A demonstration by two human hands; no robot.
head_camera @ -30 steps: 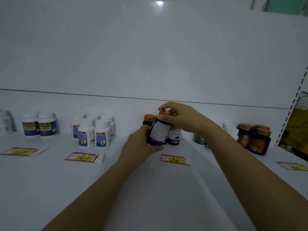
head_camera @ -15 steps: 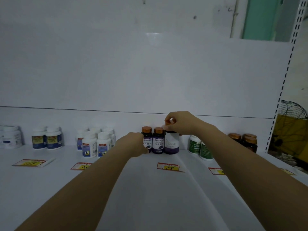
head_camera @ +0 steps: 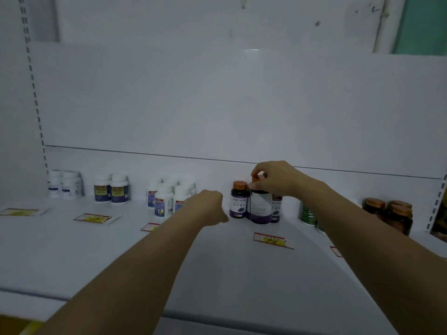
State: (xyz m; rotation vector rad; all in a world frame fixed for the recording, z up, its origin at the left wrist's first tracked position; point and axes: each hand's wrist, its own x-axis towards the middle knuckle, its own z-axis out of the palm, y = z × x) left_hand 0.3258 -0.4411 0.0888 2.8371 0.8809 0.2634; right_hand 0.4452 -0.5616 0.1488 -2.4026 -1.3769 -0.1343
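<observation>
My right hand is curled over the orange cap of a dark bottle, with my fingertips pinching the cap from above. The bottle stands upright on the white shelf, far in toward the back panel, its white label facing me. It sits just in front of a matching purple-labelled bottle on its left and another half hidden on its right; I can't tell whether they touch.

My left hand hovers just left of that group with its fingers curled under, holding nothing I can see.

Further left stands a cluster of white bottles, and to the right are green bottles and brown jars. A red and yellow price tag lies near the bottle, on my side. The shelf between the tag and its near edge is bare.
</observation>
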